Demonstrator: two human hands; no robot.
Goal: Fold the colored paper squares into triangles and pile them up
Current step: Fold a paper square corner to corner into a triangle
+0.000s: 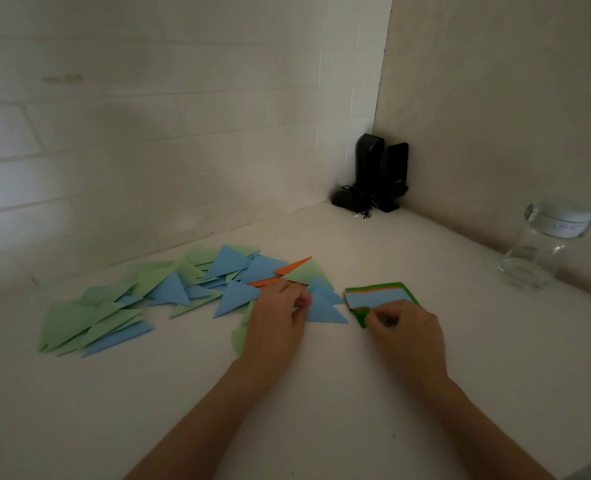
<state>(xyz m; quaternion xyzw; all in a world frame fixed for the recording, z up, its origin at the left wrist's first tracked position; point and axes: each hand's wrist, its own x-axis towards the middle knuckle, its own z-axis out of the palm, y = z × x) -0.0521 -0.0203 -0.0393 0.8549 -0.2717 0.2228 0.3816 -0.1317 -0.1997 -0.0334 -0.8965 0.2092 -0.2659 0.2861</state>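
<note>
**A dim white corner**

A pale, smooth tabletop (322,410) runs into a corner where a white-painted brick wall (148,133) meets a plain beige wall (495,98). Two black upright speakers (382,171) stand in that corner. Right of the speakers, along the beige wall, sits a clear glass jar (543,247). Light is low and soft.

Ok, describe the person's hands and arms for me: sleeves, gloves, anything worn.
Both arms are bare from the lower edge of the picture up to the hands. The left hand and right hand wear no gloves. No sleeve, watch, bracelet or ring shows, though the dim light could hide something small.
</note>
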